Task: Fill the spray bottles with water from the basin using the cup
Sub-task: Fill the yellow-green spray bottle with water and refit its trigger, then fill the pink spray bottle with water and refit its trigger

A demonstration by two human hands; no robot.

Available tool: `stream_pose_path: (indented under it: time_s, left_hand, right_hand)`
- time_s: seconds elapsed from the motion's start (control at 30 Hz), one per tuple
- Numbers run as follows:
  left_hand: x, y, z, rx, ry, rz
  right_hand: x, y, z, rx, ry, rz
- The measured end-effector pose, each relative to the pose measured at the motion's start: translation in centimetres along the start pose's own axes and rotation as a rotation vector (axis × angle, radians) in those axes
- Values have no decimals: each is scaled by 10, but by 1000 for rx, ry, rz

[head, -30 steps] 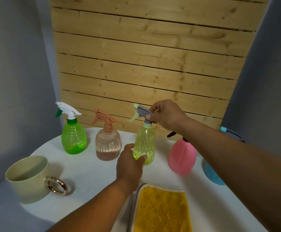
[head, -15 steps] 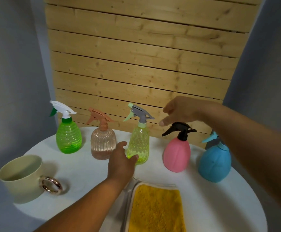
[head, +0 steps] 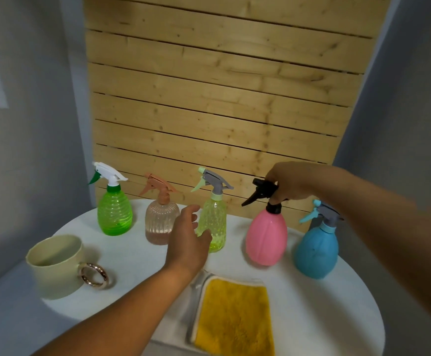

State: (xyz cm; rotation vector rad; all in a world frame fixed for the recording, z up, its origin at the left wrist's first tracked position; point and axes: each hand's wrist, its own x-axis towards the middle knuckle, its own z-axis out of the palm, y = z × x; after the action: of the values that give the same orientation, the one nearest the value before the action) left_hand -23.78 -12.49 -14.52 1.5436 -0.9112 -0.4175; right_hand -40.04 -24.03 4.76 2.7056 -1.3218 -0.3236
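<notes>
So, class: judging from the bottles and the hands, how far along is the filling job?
Done: the clear peach bottle seems to hold some liquid, and the yellow-green bottle has its head on. In hand: the right hand grips the pink bottle by its black spray head; the left hand hovers open. Left: the blue bottle and the cup stand untouched. No basin shows.

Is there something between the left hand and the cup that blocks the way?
Nothing visible does. The left hand is open, in front of the yellow-green bottle. The cup stands alone further left on the table, with only bare tabletop between them. The right hand holds the pink bottle's black sprayer.
</notes>
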Motion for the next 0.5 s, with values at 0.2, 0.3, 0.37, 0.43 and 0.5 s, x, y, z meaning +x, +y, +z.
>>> stream_pose_path:
  time_s: [0.2,0.3,0.37,0.43,0.5]
  left_hand:
    - [-22,25,-21,-13,-86,29]
    - [-40,32,-45,-57,-231,11]
    - [-53,31,-66,-16,-344,0]
    - [-68,29,-87,28,-425,-4]
    - [-88,26,-109,35,-448,-5]
  right_hand:
    - [-48,-33,-42,72,53,-93]
    - [-69,-46,-51,164,80,-137]
    - [-79,-53,-51,270,77,-154]
    - [-88,-61,-48,410,57,-172]
    - [-98,-73,-41,567,13,-205]
